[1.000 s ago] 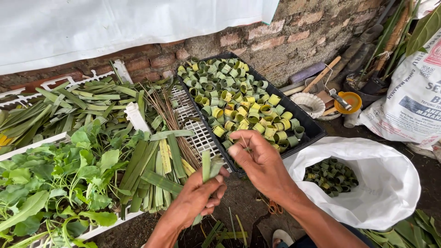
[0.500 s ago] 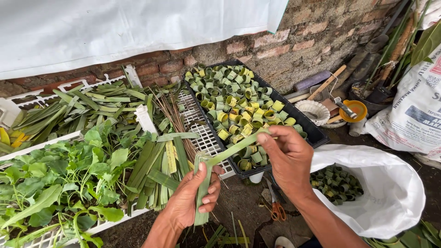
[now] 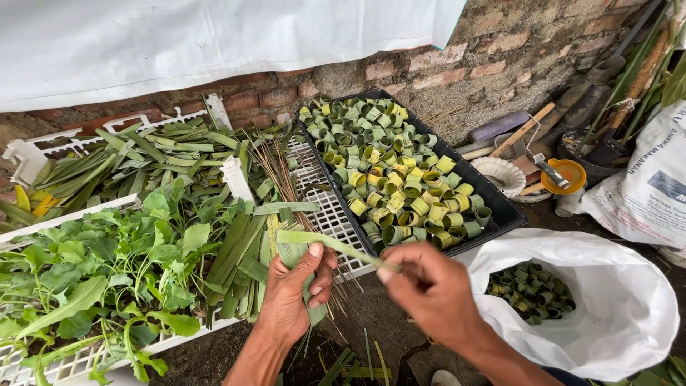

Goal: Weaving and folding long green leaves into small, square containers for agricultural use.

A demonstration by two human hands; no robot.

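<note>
Since half a second ago we are drawing the hands apart along the leaf strip [image 3: 325,243], which was folded upright and is now lying nearly level between them. Our left hand [image 3: 289,297] is clamping the strip's broad end under the thumb, fingers curled around it; our right hand [image 3: 429,286] is pinching the thin end between thumb and fingertips — both grips closed on the strip. We are holding it just above the near edge of the white crate [image 3: 325,211], beside loose green leaves [image 3: 243,264]. Behind it the black tray [image 3: 500,207] is holding rolled leaf rings [image 3: 386,164], and to the right the white sack [image 3: 607,300] is holding more — leafy plants [image 3: 107,264] are filling the left.
</note>
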